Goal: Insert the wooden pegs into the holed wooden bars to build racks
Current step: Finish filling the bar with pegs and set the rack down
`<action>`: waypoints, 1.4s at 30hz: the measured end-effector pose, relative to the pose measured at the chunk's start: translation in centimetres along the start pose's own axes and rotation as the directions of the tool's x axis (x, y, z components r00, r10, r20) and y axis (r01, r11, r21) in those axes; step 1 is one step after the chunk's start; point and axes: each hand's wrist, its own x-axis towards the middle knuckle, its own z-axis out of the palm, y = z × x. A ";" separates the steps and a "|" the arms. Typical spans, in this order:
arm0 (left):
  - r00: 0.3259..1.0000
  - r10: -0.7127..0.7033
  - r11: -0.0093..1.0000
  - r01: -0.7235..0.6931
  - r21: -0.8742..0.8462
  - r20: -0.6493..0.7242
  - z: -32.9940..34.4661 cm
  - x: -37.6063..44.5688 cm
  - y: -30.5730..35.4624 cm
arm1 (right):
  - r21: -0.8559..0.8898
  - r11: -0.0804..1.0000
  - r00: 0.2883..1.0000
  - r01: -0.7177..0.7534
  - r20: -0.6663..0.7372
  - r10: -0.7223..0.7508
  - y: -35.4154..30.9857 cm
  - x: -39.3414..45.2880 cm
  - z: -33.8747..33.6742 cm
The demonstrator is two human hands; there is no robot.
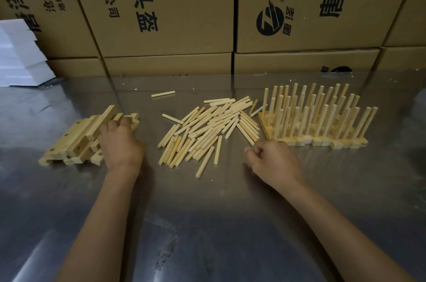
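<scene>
- We take the loose peg pile [207, 129] in the middle of the steel tabletop [207, 224] as our landmark.
- Far left of the pile and behind it, white foam blocks [20, 56] sit at the tabletop's back edge.
- Left of the pile, well apart from it, lies a heap of holed wooden bars [78, 141], stacked flat and crossing one another, with round holes showing on several.
- Our left hand [121, 143] rests on the right side of that heap; its fingers [115, 124] curl over the bars, though we cannot tell whether they actually grip one.
- Just behind the pile, a single peg [163, 94] lies alone, apart from the rest.
- The pile itself is a spread of short pale dowels lying flat, mostly slanting the same way, a few strays at its front edge.
- Just right of the pile's front corner, our right hand [274, 162] hovers low over the tabletop, its fingers [254, 149] curled loosely inward; we see nothing pinched between them.
- Right of the pile, touching its far edge, stand the finished racks [315, 120]: bars side by side with many pegs upright in them, some leaning slightly.
- Behind everything, stacked cardboard boxes [184, 16] with black print form a wall.
</scene>
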 end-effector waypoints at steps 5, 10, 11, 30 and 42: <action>0.997 0.042 0.943 -0.060 -0.327 -0.060 -0.4 -0.7 2.1 | 0.136 0.932 0.936 0.337 0.059 -0.347 -2.1 -1.1 1.4; 0.997 -0.028 0.846 -0.011 -0.534 -0.066 -0.7 -1.0 3.6 | 0.095 0.877 0.848 0.471 0.225 -0.480 -2.7 -1.7 2.5; 0.997 -0.038 0.827 -0.008 -0.562 -0.071 -0.8 -1.1 3.9 | 0.102 0.875 0.844 0.473 0.233 -0.483 -2.6 -1.7 2.5; 0.978 0.211 0.636 -0.143 -0.758 -0.008 -1.2 -4.1 7.0 | 0.003 0.992 0.991 0.129 -0.020 -0.129 -2.2 -0.8 1.8; 0.624 0.434 0.095 0.686 -0.722 0.650 -1.7 -4.7 8.1 | 0.621 0.774 0.978 0.127 -0.210 0.007 -3.0 -0.5 -2.0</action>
